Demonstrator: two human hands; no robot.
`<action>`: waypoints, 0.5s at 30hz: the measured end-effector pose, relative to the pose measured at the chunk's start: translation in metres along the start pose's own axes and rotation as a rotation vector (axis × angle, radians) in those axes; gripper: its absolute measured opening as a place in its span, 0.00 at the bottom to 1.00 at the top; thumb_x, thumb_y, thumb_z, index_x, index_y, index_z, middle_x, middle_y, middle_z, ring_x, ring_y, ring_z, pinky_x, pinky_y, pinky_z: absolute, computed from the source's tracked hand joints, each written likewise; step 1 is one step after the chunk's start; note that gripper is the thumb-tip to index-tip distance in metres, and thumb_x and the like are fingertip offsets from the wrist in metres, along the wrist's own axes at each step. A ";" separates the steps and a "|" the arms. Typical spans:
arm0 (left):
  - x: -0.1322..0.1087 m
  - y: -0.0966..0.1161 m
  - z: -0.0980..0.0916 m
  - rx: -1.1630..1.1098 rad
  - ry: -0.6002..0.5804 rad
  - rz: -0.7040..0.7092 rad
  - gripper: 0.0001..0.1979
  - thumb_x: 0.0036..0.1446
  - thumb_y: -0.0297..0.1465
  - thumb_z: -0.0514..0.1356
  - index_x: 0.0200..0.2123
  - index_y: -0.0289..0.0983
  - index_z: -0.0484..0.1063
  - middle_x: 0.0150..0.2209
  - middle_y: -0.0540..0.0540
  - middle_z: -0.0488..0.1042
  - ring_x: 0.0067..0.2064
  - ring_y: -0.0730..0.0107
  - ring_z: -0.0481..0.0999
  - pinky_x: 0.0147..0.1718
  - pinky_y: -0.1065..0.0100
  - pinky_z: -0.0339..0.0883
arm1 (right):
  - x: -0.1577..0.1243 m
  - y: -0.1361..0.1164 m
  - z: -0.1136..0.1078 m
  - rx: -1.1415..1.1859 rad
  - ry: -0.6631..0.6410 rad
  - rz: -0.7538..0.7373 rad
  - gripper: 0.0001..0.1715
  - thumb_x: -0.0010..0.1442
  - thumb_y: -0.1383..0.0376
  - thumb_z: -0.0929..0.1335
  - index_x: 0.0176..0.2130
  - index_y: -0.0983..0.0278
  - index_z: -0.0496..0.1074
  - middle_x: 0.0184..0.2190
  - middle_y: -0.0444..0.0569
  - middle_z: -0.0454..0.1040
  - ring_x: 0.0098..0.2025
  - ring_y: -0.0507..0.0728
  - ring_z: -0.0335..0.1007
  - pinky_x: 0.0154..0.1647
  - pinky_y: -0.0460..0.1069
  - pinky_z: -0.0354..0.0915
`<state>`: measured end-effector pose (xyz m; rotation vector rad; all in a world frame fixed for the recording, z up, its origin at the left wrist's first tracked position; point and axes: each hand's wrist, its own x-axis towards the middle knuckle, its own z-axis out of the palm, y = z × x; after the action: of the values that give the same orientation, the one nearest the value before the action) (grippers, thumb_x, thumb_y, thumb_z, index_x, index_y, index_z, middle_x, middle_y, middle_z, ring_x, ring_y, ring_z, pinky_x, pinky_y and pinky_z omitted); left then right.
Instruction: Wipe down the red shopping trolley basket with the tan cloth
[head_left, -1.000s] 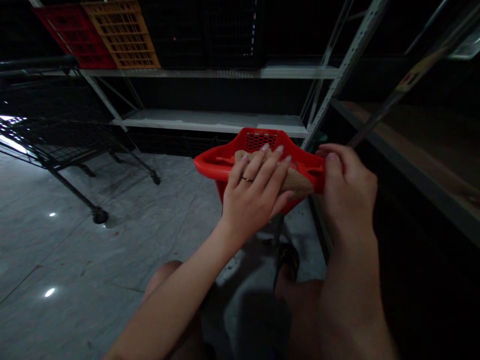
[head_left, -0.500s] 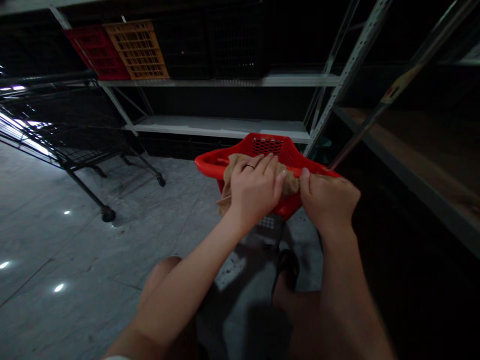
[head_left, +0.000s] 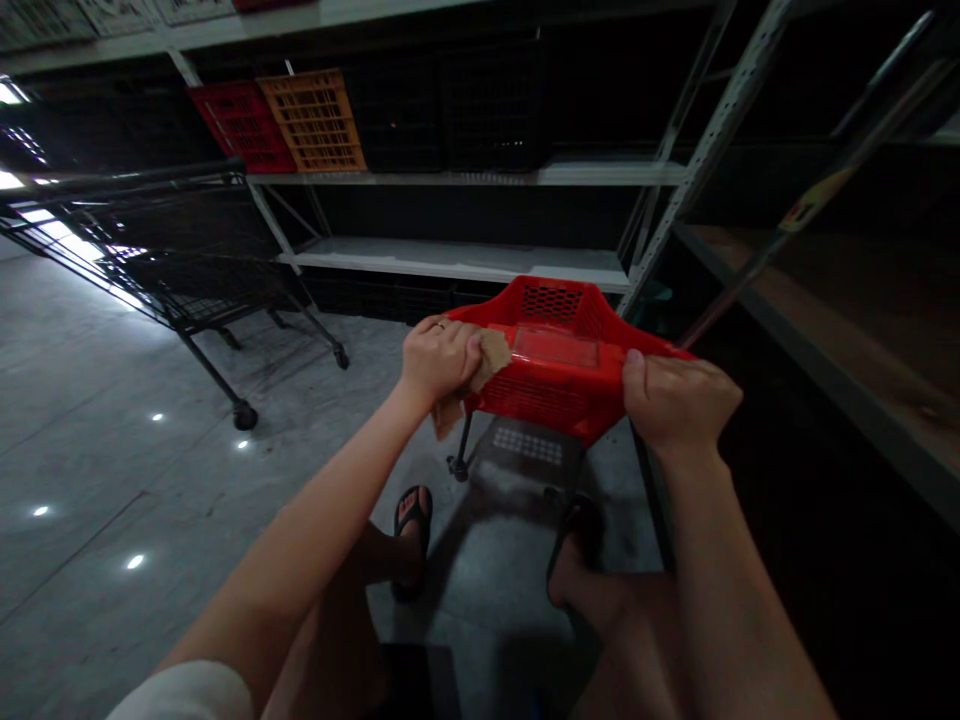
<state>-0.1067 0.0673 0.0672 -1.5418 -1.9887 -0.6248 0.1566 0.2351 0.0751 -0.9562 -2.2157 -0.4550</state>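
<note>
In front of me stands a red plastic shopping cart (head_left: 551, 395) with a clear panel along its handle side. My left hand (head_left: 441, 358) is closed round a brown cloth (head_left: 492, 358) at the left part of the handle. A corner of the cloth hangs below my fingers, and the handle beneath them is hidden. At the right end, my right hand (head_left: 679, 400) is wrapped round the cart's handle, thumb on top.
A black wire cart (head_left: 187, 270) stands at the left. Behind the red cart is a metal shelf rack (head_left: 450, 258) holding a red crate (head_left: 244, 128), a yellow crate (head_left: 315, 120) and dark crates. A pole (head_left: 806, 205) leans at the right, beside a low ledge (head_left: 810, 340).
My left hand has slid left along the handle with the cloth, uncovering the clear panel. My right hand keeps its grip on the cart. The view has shifted slightly.
</note>
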 end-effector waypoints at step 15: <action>0.015 0.162 0.008 -0.162 0.162 -0.146 0.20 0.77 0.36 0.51 0.57 0.35 0.80 0.61 0.40 0.79 0.63 0.58 0.80 0.64 0.54 0.70 | -0.012 -0.010 -0.020 -0.043 -0.065 0.018 0.32 0.71 0.61 0.58 0.29 0.69 0.83 0.27 0.60 0.82 0.27 0.58 0.74 0.32 0.51 0.55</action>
<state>0.0471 0.1216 0.0760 -1.3952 -1.9790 -0.9605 0.1636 0.2114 0.0803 -1.0267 -2.2618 -0.4705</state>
